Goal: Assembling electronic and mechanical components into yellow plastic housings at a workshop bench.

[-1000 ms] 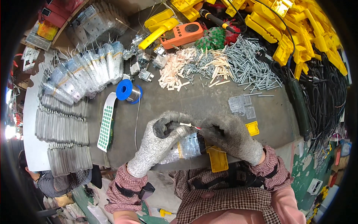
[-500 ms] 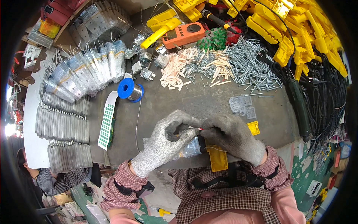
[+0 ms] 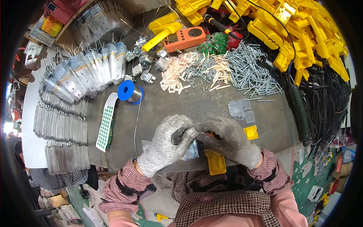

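My left hand, in a grey knit glove, has thumb and fingertips pinched together near the table's front edge. My right hand, gloved alike with darker fingertips, is closed against the left one. Between the fingers a small red-orange bit shows; its kind is hidden by the gloves. Below the right hand a yellow plastic housing hangs at the table edge, apparently with a thin wire along its top. A clear plastic piece lies under the fingers. To the right of my right hand sits a small yellow cover.
A blue solder spool and a sheet of green stickers lie left. Farther back are an orange meter, loose screws and pale strips. Yellow housings and black cables crowd the right; bagged metal parts the left.
Both hands have shifted slightly left in the picture and remain together. The right fingers are turned a little, and more of the red-orange bit shows. The whole view has moved slightly.
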Motion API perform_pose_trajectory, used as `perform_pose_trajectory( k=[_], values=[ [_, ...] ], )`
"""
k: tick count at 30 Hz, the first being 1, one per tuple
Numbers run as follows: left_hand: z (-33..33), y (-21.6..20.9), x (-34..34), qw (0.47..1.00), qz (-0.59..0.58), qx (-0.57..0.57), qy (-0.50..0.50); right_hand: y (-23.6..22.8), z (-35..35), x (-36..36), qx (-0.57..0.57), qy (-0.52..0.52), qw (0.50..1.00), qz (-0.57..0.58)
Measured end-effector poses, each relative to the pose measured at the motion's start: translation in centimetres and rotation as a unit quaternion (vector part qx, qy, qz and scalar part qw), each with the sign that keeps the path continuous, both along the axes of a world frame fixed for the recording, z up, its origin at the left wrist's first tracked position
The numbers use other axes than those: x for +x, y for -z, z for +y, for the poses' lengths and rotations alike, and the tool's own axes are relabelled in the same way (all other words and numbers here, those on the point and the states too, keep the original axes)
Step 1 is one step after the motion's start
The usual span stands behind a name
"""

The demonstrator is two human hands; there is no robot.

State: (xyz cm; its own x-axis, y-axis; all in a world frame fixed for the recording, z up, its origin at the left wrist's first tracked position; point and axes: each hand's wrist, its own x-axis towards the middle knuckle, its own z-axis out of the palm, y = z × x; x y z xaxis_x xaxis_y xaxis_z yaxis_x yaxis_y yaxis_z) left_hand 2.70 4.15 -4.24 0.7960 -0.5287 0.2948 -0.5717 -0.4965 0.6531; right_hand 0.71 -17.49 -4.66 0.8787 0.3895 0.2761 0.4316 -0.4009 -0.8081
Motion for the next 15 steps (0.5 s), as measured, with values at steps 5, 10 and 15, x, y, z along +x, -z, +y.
perform_pose_trajectory(
  k=[5,10,15],
  values=[
    [-0.7,-1.6,0.9,0.911,0.373,-0.125,-0.126,-0.4,-1.0,0.3,-0.047,-0.030,0.995,-0.077],
    [-1.0,0.5,0.7,1.000,-0.012,-0.011,0.015,-0.4,-0.5,-0.1,0.005,-0.021,0.999,0.039],
    [-0.8,2.2,0.8,0.986,0.127,-0.094,-0.049,-1.3,-2.6,-0.6,-0.064,-0.003,0.998,0.024]
  ],
)
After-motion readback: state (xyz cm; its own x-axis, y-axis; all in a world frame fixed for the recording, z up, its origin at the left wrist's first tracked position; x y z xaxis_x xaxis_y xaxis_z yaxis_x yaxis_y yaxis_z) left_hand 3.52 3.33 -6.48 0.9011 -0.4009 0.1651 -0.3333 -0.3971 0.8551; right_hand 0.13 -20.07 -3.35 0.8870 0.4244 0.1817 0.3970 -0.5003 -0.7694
